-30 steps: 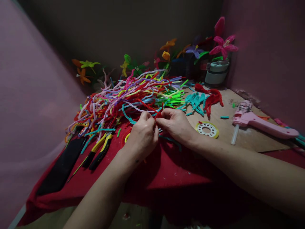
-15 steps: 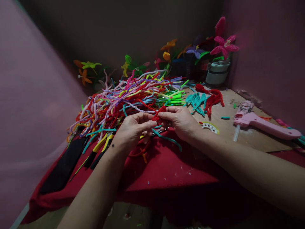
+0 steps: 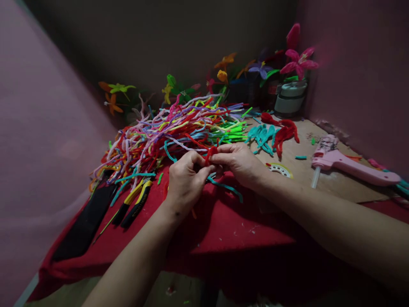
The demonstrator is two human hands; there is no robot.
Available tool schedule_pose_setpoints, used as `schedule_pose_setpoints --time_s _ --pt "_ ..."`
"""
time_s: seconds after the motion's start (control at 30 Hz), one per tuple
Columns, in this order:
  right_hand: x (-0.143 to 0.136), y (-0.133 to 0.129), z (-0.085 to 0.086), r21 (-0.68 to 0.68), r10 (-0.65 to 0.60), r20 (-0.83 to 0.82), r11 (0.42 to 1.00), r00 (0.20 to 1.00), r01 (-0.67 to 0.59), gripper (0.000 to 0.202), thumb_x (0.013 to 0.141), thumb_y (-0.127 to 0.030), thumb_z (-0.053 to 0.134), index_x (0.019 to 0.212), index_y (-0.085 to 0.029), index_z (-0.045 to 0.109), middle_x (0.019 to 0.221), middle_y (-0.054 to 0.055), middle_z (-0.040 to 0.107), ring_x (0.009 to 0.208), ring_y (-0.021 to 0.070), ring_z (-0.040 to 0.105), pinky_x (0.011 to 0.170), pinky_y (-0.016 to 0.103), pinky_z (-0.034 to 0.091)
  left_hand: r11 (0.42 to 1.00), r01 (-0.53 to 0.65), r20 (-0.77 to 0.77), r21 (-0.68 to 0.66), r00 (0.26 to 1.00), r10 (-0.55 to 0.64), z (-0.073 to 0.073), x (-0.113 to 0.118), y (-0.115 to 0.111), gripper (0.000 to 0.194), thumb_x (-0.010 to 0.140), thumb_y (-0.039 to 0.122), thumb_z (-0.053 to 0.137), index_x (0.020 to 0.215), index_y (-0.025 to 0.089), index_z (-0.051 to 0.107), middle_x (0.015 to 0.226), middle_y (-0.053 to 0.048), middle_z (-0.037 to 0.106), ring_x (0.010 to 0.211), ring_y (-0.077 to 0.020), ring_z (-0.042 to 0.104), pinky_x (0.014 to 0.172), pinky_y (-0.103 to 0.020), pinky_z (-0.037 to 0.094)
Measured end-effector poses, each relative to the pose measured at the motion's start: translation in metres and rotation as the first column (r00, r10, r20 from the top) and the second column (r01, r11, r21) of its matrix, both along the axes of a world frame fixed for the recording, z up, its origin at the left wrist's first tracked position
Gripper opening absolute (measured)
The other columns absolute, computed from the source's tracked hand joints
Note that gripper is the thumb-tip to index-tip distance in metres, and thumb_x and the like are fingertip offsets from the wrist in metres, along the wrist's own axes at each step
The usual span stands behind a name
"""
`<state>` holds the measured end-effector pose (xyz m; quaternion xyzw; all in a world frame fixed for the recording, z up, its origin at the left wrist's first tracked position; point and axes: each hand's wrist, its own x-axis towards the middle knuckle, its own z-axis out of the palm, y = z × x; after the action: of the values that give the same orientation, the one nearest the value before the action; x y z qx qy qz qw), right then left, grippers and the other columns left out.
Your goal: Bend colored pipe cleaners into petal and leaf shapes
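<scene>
Between both hands is a red pipe cleaner (image 3: 211,154), bent into a small bunched shape. My left hand (image 3: 188,175) is closed on its lower left side, the thumb pressed toward the fingertips. My right hand (image 3: 238,163) pinches it from the right with thumb and forefinger. Part of the red piece is hidden by the fingers. Just below the hands a teal pipe cleaner (image 3: 227,188) lies on the red cloth (image 3: 223,230). Right behind them spreads a big heap of multicoloured pipe cleaners (image 3: 169,123).
Yellow-black pliers (image 3: 137,204) and a black flat object (image 3: 86,226) lie at left. On the board at right are teal shaped pieces (image 3: 262,137), red shaped pieces (image 3: 286,134), a white-yellow disc (image 3: 281,170) and a pink glue gun (image 3: 354,165). Pipe-cleaner flowers (image 3: 299,63) stand behind.
My left hand has turned and moved slightly right, its fingers now more curled. The red pipe cleaner has shifted and turned a little between the hands. My right hand keeps its pinch.
</scene>
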<state>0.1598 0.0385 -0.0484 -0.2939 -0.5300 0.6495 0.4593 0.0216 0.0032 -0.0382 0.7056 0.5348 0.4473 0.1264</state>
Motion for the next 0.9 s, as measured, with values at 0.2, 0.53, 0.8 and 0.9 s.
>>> schedule_pose_setpoints --time_s 0.2,0.53,0.8,0.9 --pt "0.000 0.002 -0.003 -0.131 0.051 -0.063 0.990 0.997 -0.059 0.012 0.064 -0.020 0.061 0.061 -0.016 0.051 0.049 -0.005 0.050 0.041 0.0076 0.046 0.042 0.022 0.041 0.966 0.038 -0.253 0.254 0.967 0.028 0.004 -0.002 0.000 0.017 0.069 0.024 0.065 0.083 0.017 0.057 0.086 -0.003 0.049 0.067 -0.0099 0.047 0.062 -0.022 0.041" --pt "0.000 0.003 -0.005 -0.139 0.027 -0.101 0.989 0.995 -0.041 0.015 0.065 -0.021 0.064 0.059 -0.014 0.052 0.048 -0.003 0.051 0.040 0.0061 0.043 0.041 0.021 0.037 0.974 0.161 -0.276 -0.160 0.940 -0.201 0.013 -0.015 0.005 0.030 0.074 0.033 0.058 0.051 0.015 0.051 0.051 0.004 0.041 0.050 -0.0074 0.037 0.048 -0.020 0.028" --pt "-0.004 -0.001 -0.004 -0.248 0.047 -0.086 0.966 0.995 -0.067 0.011 0.066 -0.018 0.062 0.062 -0.014 0.054 0.050 -0.003 0.053 0.040 0.0057 0.043 0.041 0.020 0.038 0.842 0.061 -0.249 -0.536 0.942 -0.226 0.019 -0.010 0.004 0.030 0.070 0.022 0.047 0.042 0.015 0.038 0.041 0.005 0.028 0.039 -0.0046 0.023 0.040 -0.020 0.015" --pt "-0.005 0.000 -0.004 -0.293 0.029 -0.102 0.954 0.994 -0.057 0.012 0.066 -0.016 0.061 0.060 -0.014 0.052 0.051 -0.001 0.055 0.041 0.0076 0.047 0.042 0.022 0.039 0.784 0.105 -0.214 -0.613 0.932 -0.292 0.019 -0.010 0.005 0.028 0.068 0.021 0.048 0.042 0.015 0.041 0.040 0.005 0.030 0.037 -0.0047 0.024 0.038 -0.020 0.016"
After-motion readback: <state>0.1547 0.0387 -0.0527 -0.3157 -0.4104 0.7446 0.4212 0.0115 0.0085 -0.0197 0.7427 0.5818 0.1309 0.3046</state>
